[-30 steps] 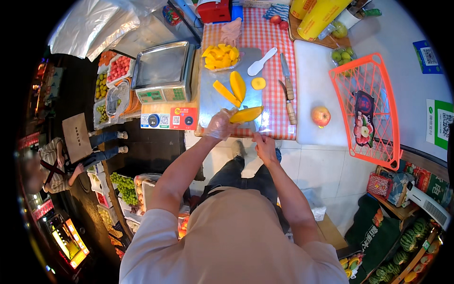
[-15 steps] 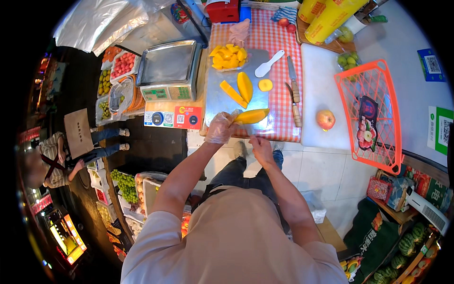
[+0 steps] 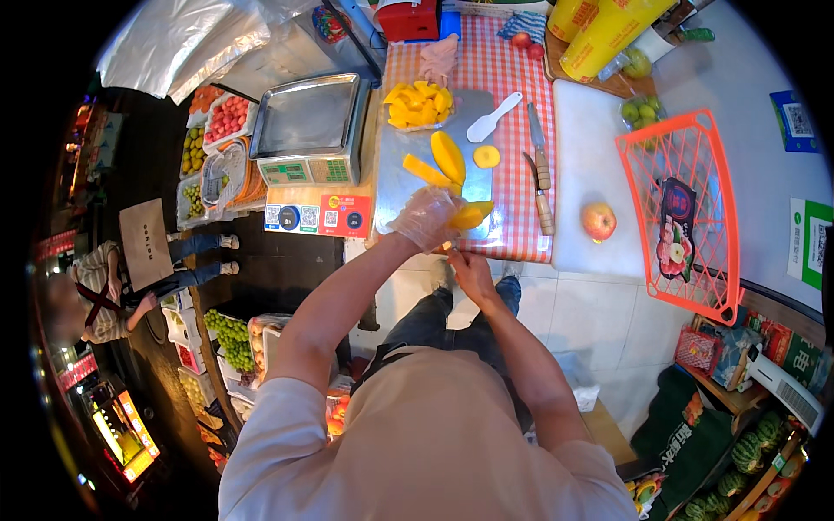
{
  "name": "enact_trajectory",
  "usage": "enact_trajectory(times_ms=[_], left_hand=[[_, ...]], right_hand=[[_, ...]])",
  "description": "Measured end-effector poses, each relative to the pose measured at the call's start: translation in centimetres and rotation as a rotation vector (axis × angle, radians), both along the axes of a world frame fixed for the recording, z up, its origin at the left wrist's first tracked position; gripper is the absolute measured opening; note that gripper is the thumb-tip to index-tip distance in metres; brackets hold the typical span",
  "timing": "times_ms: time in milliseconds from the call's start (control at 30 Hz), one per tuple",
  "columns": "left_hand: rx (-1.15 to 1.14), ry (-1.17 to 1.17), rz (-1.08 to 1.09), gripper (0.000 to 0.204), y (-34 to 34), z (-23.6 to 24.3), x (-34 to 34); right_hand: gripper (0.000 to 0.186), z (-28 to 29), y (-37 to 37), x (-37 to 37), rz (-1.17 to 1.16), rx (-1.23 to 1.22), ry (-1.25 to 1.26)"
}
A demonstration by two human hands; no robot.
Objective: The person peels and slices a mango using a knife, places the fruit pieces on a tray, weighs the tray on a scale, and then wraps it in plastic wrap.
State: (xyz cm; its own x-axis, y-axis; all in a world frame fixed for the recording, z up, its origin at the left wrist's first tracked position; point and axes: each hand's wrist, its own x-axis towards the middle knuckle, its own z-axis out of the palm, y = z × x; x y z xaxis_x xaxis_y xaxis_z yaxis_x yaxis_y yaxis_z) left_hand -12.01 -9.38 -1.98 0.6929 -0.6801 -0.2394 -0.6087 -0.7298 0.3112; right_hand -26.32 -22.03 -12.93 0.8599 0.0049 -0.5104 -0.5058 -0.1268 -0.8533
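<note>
My left hand [image 3: 427, 215], in a clear plastic glove, grips a peeled mango piece [image 3: 474, 214] over the near edge of the grey cutting board [image 3: 476, 184]. Just below it my right hand [image 3: 472, 274], bare, is closed around what looks like a small knife, mostly hidden by the fingers. Two long mango slices [image 3: 447, 158] lie on the board beyond the glove, with a round mango piece [image 3: 486, 156] to their right. A clear tub of mango chunks [image 3: 419, 106] stands at the board's far end, near a white flat-bladed utensil [image 3: 493, 118].
Two wooden-handled knives [image 3: 542, 169] lie on the checked cloth [image 3: 517, 234] right of the board. An apple [image 3: 599, 222] rests on a white board [image 3: 578, 165], beside an orange plastic basket [image 3: 732, 260]. A weighing scale [image 3: 306, 122] stands left. Another person [image 3: 95, 291] is far left.
My left hand has moved slightly right and over the mango piece, covering more of it. My right hand has shifted a little down and left, close under the glove.
</note>
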Motion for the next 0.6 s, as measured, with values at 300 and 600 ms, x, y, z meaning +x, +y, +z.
enact_trajectory(times_ms=[300, 600], left_hand=[[-0.499, 0.040, 0.174, 0.027, 3.1, -5.1, -1.8], [-1.856, 1.109, 1.425, 0.053, 5.1, 2.0, -3.4]], right_hand=[[0.048, 2.3, -0.9, 1.7, 0.150, 0.010, 0.096], [0.029, 9.2, -3.9, 0.2, 0.006, -0.030, -0.062]])
